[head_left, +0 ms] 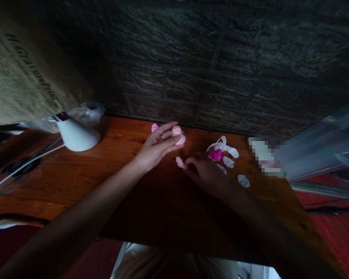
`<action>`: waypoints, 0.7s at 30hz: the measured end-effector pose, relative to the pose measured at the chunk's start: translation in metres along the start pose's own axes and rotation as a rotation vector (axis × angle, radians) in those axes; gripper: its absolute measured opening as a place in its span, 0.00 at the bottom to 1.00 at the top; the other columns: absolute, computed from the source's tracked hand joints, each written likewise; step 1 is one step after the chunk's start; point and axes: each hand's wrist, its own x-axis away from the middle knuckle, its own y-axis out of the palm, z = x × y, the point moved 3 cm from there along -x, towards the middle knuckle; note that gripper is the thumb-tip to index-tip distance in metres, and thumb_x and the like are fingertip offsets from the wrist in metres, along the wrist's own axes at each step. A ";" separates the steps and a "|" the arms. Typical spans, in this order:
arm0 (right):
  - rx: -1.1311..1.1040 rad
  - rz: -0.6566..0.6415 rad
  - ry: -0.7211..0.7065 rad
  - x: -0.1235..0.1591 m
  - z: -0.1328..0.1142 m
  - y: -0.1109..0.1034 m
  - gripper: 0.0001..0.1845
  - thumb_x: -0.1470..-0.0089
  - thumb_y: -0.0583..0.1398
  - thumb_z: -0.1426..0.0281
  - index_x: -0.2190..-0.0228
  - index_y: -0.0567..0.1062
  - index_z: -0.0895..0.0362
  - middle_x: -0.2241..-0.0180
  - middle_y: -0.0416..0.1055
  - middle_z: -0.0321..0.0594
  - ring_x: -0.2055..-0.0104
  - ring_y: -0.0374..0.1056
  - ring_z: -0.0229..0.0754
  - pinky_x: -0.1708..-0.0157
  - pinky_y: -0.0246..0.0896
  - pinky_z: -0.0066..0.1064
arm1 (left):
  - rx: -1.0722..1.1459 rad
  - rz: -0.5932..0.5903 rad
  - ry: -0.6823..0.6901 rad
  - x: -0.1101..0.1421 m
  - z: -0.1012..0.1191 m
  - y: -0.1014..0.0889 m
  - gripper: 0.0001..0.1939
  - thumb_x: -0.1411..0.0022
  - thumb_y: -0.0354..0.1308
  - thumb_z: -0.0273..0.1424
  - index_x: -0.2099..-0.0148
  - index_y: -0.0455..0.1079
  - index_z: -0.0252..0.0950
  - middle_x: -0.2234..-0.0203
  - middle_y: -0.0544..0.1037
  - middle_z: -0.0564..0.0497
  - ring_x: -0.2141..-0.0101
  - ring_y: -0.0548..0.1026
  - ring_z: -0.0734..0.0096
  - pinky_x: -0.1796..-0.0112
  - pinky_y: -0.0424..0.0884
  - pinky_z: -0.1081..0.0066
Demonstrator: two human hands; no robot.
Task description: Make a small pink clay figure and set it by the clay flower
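Here, my left grip [160, 144] closes lightly round a pink clump [179, 140]; just nearer me than that clump, my right grip [205, 171] pinches a pink piece [180, 162], free end towards it.

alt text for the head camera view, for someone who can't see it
The left hand holds rounded pink pieces over a wooden table while the right hand pinches a small pink piece. Pale scraps and a bright pink scrap lie on the right; a white cone-shaped stand is on the left, a dark wall behind.
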 end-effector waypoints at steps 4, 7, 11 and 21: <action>-0.210 0.056 0.022 0.021 0.015 -0.014 0.08 0.37 0.59 0.72 0.60 0.80 0.57 0.64 0.80 0.43 0.65 0.74 0.43 0.63 0.65 0.35 | -0.014 -0.030 -0.142 0.007 -0.010 0.007 0.13 0.45 0.74 0.27 0.56 0.81 0.33 0.60 0.85 0.48 0.58 0.84 0.66 0.52 0.80 0.64; -0.517 0.061 -0.002 0.032 0.025 -0.017 0.11 0.38 0.60 0.66 0.57 0.81 0.55 0.66 0.80 0.40 0.68 0.73 0.40 0.67 0.67 0.32 | 0.016 -0.054 -0.157 0.010 -0.014 0.012 0.16 0.47 0.76 0.31 0.56 0.81 0.35 0.60 0.85 0.49 0.59 0.84 0.66 0.54 0.80 0.66; -0.739 -0.068 0.102 0.037 0.034 -0.012 0.18 0.39 0.60 0.57 0.59 0.81 0.57 0.74 0.75 0.37 0.76 0.70 0.37 0.76 0.66 0.28 | -0.036 -0.068 -0.134 0.009 -0.016 0.013 0.20 0.46 0.76 0.41 0.54 0.80 0.36 0.62 0.85 0.48 0.62 0.83 0.69 0.64 0.78 0.74; -0.539 0.148 0.144 0.043 0.046 -0.035 0.20 0.40 0.62 0.58 0.52 0.82 0.56 0.57 0.83 0.47 0.62 0.78 0.47 0.68 0.72 0.34 | -0.798 -0.155 -0.019 0.016 -0.036 0.006 0.18 0.45 0.72 0.36 0.54 0.74 0.36 0.63 0.84 0.49 0.64 0.81 0.67 0.61 0.76 0.67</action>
